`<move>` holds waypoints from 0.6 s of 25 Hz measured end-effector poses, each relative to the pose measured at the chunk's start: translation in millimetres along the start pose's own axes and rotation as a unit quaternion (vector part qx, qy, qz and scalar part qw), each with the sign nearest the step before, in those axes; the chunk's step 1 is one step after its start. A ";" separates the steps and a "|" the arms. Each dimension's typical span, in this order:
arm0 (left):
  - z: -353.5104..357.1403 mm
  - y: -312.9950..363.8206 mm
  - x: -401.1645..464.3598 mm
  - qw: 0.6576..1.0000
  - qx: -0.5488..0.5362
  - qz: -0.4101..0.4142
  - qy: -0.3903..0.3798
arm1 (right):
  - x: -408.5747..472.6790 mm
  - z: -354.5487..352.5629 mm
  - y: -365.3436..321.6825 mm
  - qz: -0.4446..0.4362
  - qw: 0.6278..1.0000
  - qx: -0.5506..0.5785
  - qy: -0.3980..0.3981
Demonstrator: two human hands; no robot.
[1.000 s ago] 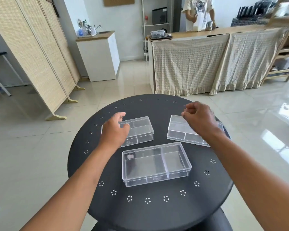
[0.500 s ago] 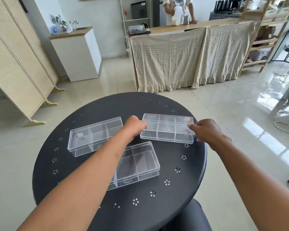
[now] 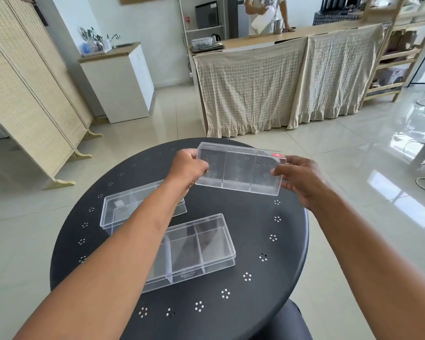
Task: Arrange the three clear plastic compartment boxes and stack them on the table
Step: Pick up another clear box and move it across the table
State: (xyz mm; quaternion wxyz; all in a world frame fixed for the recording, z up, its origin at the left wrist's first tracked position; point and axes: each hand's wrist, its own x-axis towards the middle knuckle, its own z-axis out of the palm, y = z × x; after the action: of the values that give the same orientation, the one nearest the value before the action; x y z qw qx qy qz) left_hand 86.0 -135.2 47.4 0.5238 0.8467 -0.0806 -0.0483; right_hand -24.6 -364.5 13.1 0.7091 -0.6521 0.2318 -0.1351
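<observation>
1. The left hand (image 3: pixel 188 169) is curled round the left short end of a clear box, thumb on the near face and fingers wrapped behind it.
2. The right hand (image 3: pixel 298 176) pinches the right short end of the same box, thumb tip pressed on the near face by the corner, the other fingers behind and below.
3. The held box (image 3: pixel 239 168) is lifted clear of the table and tilted so its broad face turns toward the camera. Two thin dividers split it into three compartments, and a small red label sits at its far right corner.
4. Whether this box has its lid closed is hard to tell, since the plastic is see-through and glare blurs the edges.
5. A second box (image 3: pixel 123 209) lies flat on the left part of the table, partly hidden under the left forearm; a small pale sticker shows through near its left end.
6. A third box (image 3: pixel 201 246) lies flat nearer the camera, about mid-table, also with dividers, its left end covered by the same forearm. The two resting boxes are near each other but apart.
7. The table (image 3: pixel 268 278) is round and black, with little flower-shaped hole clusters around its rim.
8. Beyond it stands a counter draped with a beige checked cloth (image 3: pixel 253 89), and a woven folding screen (image 3: pixel 22 94) at far left.
</observation>
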 end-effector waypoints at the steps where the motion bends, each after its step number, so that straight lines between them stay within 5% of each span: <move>1: -5.4 1.4 -1.4 1.000 -0.023 0.009 0.001 | -1.4 3.1 -6.3 -0.016 1.000 0.013 -0.007; 4: -8.8 -7.0 -4.6 0.997 -0.081 -0.012 -0.001 | 4.4 12.1 -8.5 -0.015 0.997 0.072 -0.001; 8: -3.0 -14.0 -8.5 0.987 -0.144 -0.064 0.016 | 11.9 21.4 3.5 0.024 0.980 0.164 0.112; 15: 6.6 -40.9 -4.4 0.989 -0.096 -0.097 0.050 | 17.2 24.8 38.8 0.005 0.979 0.118 0.168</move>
State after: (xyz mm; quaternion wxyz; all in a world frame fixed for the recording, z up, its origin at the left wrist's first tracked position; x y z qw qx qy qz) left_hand 84.2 -122.2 7.8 0.5988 0.7976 0.0335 -0.0641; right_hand -1.7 -347.2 -26.8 0.7327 -0.5306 0.3330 -0.2658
